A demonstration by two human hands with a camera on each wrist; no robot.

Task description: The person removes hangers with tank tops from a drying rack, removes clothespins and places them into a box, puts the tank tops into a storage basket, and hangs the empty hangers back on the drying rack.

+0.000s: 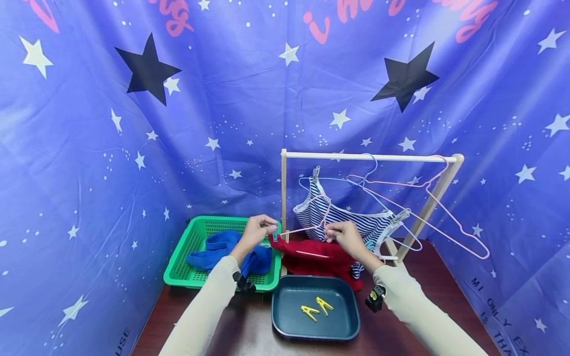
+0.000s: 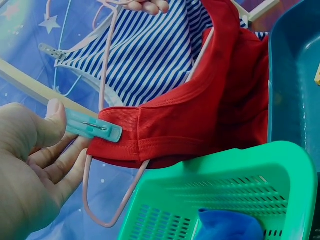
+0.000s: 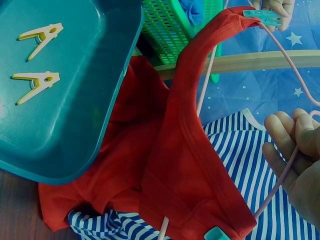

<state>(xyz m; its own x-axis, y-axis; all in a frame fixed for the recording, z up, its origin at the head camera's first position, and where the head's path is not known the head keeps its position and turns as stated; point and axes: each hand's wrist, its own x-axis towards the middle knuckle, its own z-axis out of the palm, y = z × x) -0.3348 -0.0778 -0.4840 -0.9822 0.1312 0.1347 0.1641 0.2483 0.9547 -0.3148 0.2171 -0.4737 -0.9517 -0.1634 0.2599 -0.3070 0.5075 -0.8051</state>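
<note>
A red garment hangs on a pink hanger in front of the rack. In the left wrist view, a teal clothespin bites the garment's strap and the hanger at one end; my left hand pinches its handles between thumb and fingers. A second teal clothespin sits on the other strap in the right wrist view. My right hand grips the pink hanger near its hook, thumb and fingers curled round the wire. Behind it, a striped garment hangs clipped to a blue hanger.
A green basket with a blue cloth stands at the left. In front, a dark tray holds two yellow clothespins. A wooden rack also carries an unused pink hanger at the right.
</note>
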